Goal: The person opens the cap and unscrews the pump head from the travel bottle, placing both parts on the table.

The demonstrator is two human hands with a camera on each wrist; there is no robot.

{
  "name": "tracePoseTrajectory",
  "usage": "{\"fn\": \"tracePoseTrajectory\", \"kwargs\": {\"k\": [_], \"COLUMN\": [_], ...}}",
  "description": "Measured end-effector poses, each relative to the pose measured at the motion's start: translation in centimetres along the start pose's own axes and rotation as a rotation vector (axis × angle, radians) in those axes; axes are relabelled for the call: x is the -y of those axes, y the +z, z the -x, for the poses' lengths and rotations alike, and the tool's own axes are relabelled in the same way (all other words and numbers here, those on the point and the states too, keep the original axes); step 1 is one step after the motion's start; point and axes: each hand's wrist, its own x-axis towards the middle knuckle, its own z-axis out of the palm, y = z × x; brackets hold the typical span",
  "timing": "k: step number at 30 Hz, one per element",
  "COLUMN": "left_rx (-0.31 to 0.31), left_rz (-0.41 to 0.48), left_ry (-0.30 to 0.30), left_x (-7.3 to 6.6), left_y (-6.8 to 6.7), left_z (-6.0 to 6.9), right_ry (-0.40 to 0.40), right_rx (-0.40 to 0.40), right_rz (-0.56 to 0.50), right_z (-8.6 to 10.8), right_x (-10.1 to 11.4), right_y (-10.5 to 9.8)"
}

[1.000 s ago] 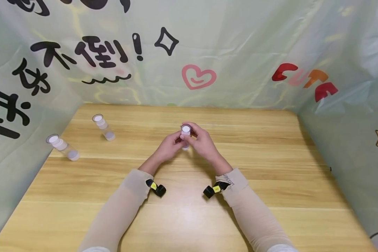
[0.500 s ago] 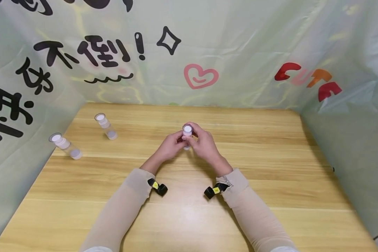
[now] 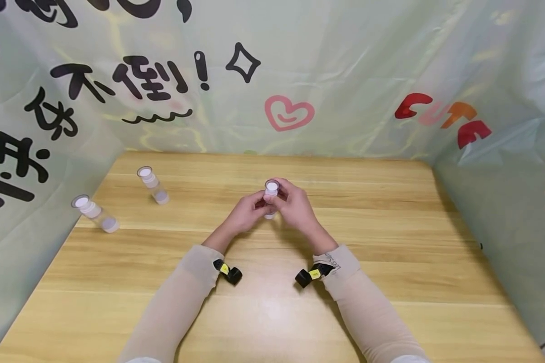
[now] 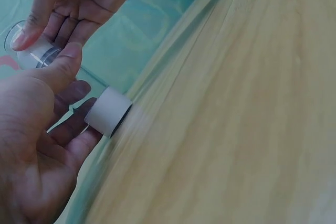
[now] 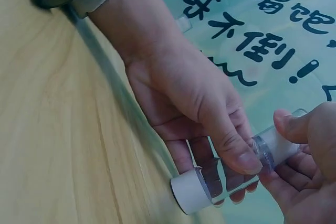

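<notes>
Sheeting [image 3: 354, 60] is bordering the table [image 3: 399, 242]. Left hand [image 3: 246, 212] and right hand [image 3: 296, 205] are gripping a bottle [image 3: 271, 190] between them, well inside the side edges.

Bottles [image 3: 153, 185] obstruct leftward; beyond the right hand [image 3: 295, 205], tabletop [image 3: 381, 217] allows passage.

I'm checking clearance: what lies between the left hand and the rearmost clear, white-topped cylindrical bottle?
The head view shows only bare, pale wooden tabletop between left hand and bottle.
</notes>
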Motion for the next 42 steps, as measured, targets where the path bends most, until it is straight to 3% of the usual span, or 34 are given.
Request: {"fn": "tracePoseTrajectory", "kwargs": {"k": [11, 23, 33, 42], "left_rx": [-0.008, 0.0, 0.015, 0.016], "left_rz": [0.002, 0.003, -0.02, -0.032], "left_ry": [-0.011, -0.004, -0.005, -0.023], "left_x": [0.24, 0.23, 0.19, 0.28], "left_y": [-0.09, -0.21, -0.07, -0.07], "left_z": [-0.01, 0.09, 0.1, 0.06], "right_ry": [-0.104, -0.051, -0.126, -0.068], "right_rx": [-0.013, 0.017, 0.007, 0.051], "right_rz": [0.134, 0.113, 0.182, 0.169], "right_z": [0.08, -0.19, 0.04, -0.53], "right_x": [0.06, 0.35, 0.18, 0.49], "right_y": [0.12, -0.13, -0.2, -0.76]}}
